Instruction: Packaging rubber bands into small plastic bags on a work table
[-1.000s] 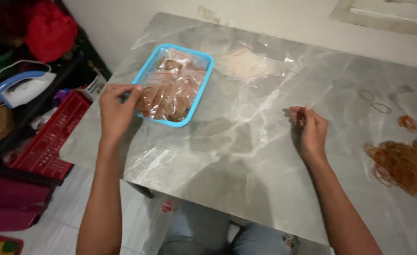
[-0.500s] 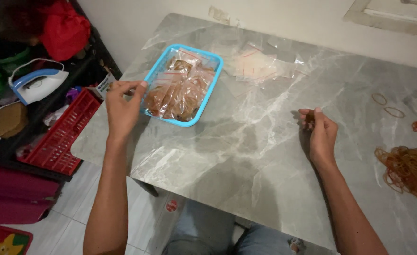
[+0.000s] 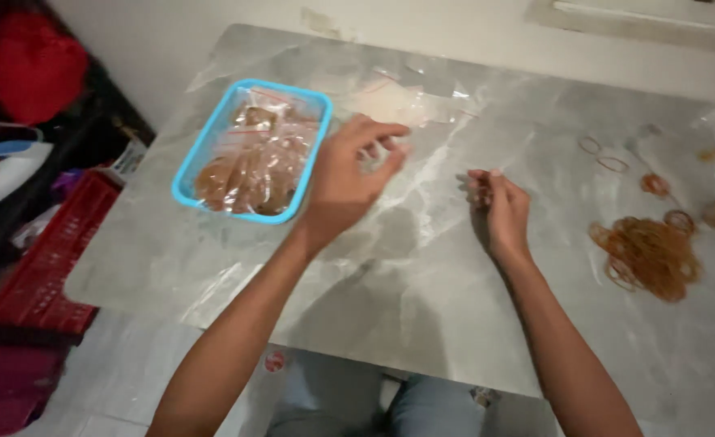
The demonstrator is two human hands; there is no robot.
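We are hovering our left hand point(image 3: 349, 182), fingers loosely spread and empty, just right of the blue plastic tray point(image 3: 248, 151) of bagged brown snacks. Our right hand point(image 3: 503, 209) is pinching something small, unclear what; the heap of tan rubber bands point(image 3: 649, 252) is lying to its right.

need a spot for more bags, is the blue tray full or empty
Full: the blue tray is heaped with clear bags of brown stuff, up to its rim.

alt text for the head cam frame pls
A person's left hand hovers beside a blue tray of bagged brown food while the right hand pinches something small, on a grey marble table; a rubber band pile lies at right.
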